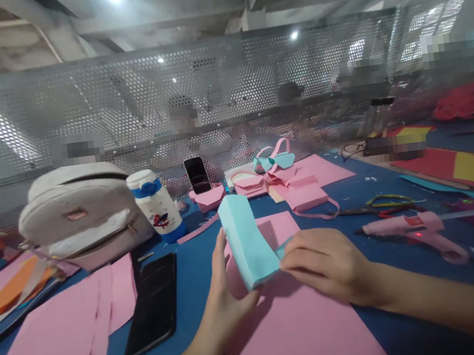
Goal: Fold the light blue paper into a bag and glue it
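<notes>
A folded light-blue paper box (244, 240) is held up, tilted, over a pink paper sheet (290, 332). My left hand (227, 305) grips it from the left and below, with the thumb at its lower edge and the fingers along its side, partly hidden behind it. At its right, my right hand (323, 262) pinches a thin blue paper flap (286, 246) close to the box's lower right corner. A pink glue gun (416, 230) with a lit red light lies to the right of my right hand.
On the left are pink sheets (66, 336), a black phone (152, 303), a white backpack (86, 219) and a bottle (158, 210). Folded pink paper pieces (303, 192) and a propped phone (197, 175) stand behind. Scissors (383, 205) lie right; a perforated metal partition (125, 110) spans the back.
</notes>
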